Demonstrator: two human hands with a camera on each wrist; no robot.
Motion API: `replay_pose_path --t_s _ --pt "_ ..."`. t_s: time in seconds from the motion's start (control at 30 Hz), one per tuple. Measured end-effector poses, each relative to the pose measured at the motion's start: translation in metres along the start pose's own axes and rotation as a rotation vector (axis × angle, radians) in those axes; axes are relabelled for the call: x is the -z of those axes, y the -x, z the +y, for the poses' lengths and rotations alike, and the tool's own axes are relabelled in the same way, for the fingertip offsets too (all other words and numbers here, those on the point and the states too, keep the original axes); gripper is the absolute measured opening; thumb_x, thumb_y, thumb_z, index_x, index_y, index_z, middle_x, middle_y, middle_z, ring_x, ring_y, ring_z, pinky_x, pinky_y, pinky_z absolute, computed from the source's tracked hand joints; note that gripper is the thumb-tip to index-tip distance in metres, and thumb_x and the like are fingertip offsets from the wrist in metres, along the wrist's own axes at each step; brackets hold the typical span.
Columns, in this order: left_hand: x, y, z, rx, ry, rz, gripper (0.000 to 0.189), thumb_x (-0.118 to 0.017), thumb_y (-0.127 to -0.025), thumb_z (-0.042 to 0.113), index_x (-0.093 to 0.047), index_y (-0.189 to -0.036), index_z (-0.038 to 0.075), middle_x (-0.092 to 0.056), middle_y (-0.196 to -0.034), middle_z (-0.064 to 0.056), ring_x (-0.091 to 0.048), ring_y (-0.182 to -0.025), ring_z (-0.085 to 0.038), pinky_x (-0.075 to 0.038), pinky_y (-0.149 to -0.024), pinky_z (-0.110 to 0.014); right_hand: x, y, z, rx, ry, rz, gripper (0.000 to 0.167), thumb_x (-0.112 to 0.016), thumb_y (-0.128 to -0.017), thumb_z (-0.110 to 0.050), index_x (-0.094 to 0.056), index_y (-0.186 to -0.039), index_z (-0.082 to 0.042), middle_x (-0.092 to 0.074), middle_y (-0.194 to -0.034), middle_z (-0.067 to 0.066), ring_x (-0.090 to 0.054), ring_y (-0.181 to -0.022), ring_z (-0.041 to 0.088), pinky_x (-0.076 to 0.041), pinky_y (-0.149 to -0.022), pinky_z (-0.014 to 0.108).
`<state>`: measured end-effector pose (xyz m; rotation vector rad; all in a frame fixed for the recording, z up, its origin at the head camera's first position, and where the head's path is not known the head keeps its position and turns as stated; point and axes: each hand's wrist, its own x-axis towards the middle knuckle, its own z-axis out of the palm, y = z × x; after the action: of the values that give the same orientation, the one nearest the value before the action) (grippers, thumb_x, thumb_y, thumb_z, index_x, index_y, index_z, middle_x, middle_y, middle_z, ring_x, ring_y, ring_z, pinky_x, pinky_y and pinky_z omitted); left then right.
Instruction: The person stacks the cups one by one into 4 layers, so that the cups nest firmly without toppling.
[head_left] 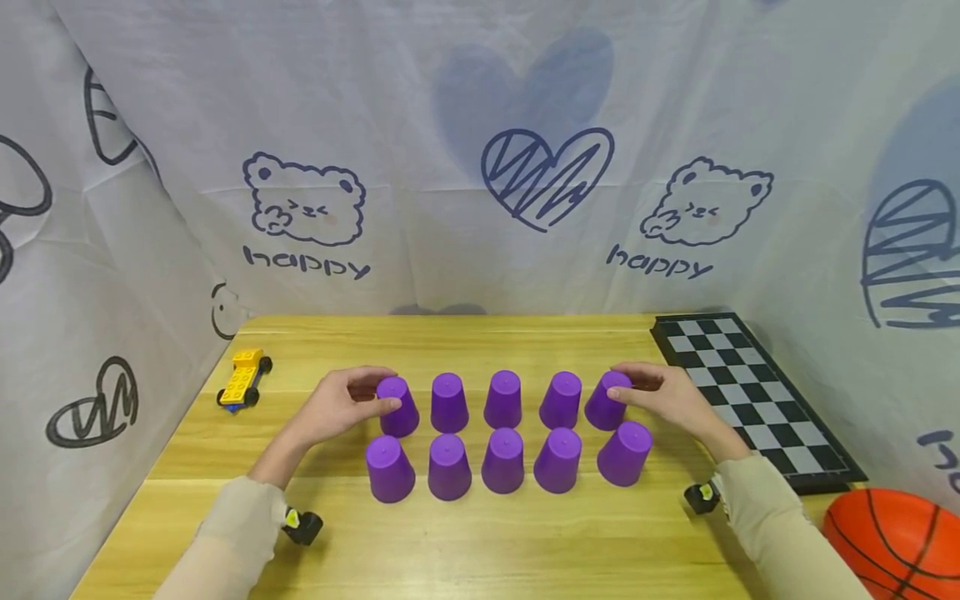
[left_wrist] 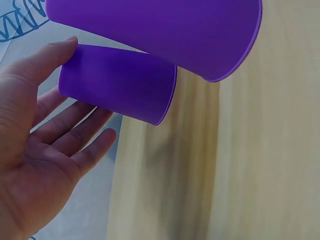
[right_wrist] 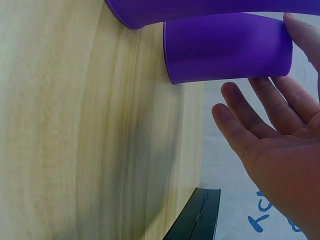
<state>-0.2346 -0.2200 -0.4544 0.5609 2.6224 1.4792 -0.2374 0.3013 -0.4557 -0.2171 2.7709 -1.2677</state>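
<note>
Several purple cups stand upside down on the wooden table in two rows, back and front. My left hand (head_left: 337, 407) holds the leftmost back-row cup (head_left: 400, 419) near its top, thumb on the near side and fingers behind. At the other end of that row, my right hand (head_left: 670, 400) grips the rightmost cup (head_left: 603, 412) the same way. Both wrist views show a held cup (left_wrist: 117, 82) between thumb and fingertips, with the lower fingers loosely spread. Just in front of the hands are the front-row end cups, left (head_left: 391, 475) and right (head_left: 625, 457).
A yellow toy car (head_left: 243, 380) with black wheels sits at the table's left. On the right lies a black-and-white checkered board (head_left: 738, 379), close to my right forearm. An orange basketball-patterned object (head_left: 892, 537) is at the front right corner. Printed white cloth (head_left: 420, 233) hangs behind the table (head_left: 465, 550).
</note>
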Motion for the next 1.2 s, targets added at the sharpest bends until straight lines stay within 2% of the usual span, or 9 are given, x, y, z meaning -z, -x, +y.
replay_pose_path --t_s 0.1,0.27,0.47,0.6,0.77,0.93,1.2 --pt "0.004 -0.005 0.004 0.017 -0.036 0.021 0.050 -0.083 -0.092 0.028 -0.069 -0.134 0.004 -0.077 -0.123 -0.014 -0.074 -0.111 -0.027 -0.061 -0.097 -0.031 0.000 0.000 -0.001 -0.009 0.001 0.000 0.070 -0.079 -0.090 -0.056 -0.065 -0.143 -0.013 -0.071 -0.138 0.012 -0.065 -0.128 0.033 -0.054 -0.110 0.054" --pt "0.015 -0.022 0.016 0.038 -0.087 0.039 0.054 -0.083 -0.093 0.033 -0.068 -0.137 0.006 -0.075 -0.126 -0.015 -0.073 -0.115 -0.031 -0.061 -0.101 -0.046 -0.001 0.000 -0.003 -0.026 -0.001 -0.003 0.072 -0.079 -0.090 -0.057 -0.063 -0.146 -0.014 -0.069 -0.141 0.013 -0.063 -0.131 0.036 -0.052 -0.112 0.057" --pt "0.028 -0.050 0.041 0.023 -0.126 0.067 0.052 -0.082 -0.093 0.032 -0.068 -0.136 0.004 -0.075 -0.124 -0.017 -0.072 -0.115 -0.034 -0.061 -0.100 -0.049 -0.002 0.000 -0.004 -0.035 -0.020 -0.003 0.074 -0.079 -0.090 -0.058 -0.062 -0.147 -0.014 -0.068 -0.143 0.013 -0.062 -0.135 0.038 -0.050 -0.114 0.059" --pt "0.032 -0.073 0.056 0.000 -0.143 0.075 0.052 -0.082 -0.094 0.031 -0.067 -0.135 0.002 -0.075 -0.124 -0.019 -0.072 -0.114 -0.035 -0.061 -0.098 -0.049 -0.002 0.000 -0.004 -0.035 -0.020 -0.001 0.072 -0.079 -0.090 -0.057 -0.062 -0.146 -0.014 -0.068 -0.143 0.013 -0.062 -0.135 0.038 -0.049 -0.114 0.059" --pt "0.029 -0.099 0.070 0.009 -0.148 0.093 0.054 -0.080 -0.095 0.037 -0.067 -0.135 0.004 -0.074 -0.124 -0.018 -0.071 -0.114 -0.033 -0.061 -0.098 -0.047 -0.003 0.001 -0.006 -0.038 -0.027 -0.006 0.070 -0.079 -0.091 -0.055 -0.063 -0.145 -0.014 -0.068 -0.142 0.014 -0.062 -0.135 0.038 -0.049 -0.114 0.060" --pt "0.021 -0.120 0.078 0.024 -0.144 0.115 0.053 -0.078 -0.096 0.036 -0.066 -0.135 0.002 -0.073 -0.124 -0.019 -0.070 -0.115 -0.033 -0.060 -0.098 -0.048 -0.002 0.001 -0.005 -0.047 -0.027 -0.013 0.072 -0.079 -0.090 -0.057 -0.063 -0.146 -0.015 -0.068 -0.143 0.014 -0.061 -0.136 0.039 -0.048 -0.114 0.061" --pt "0.004 -0.145 0.083 0.108 -0.115 0.093 0.055 -0.076 -0.098 0.031 -0.061 -0.139 -0.002 -0.069 -0.132 -0.024 -0.067 -0.122 -0.037 -0.060 -0.100 -0.048 0.002 0.000 -0.002 -0.034 -0.015 -0.020 0.070 -0.078 -0.091 -0.057 -0.064 -0.145 -0.016 -0.068 -0.143 0.013 -0.060 -0.136 0.039 -0.048 -0.114 0.062"
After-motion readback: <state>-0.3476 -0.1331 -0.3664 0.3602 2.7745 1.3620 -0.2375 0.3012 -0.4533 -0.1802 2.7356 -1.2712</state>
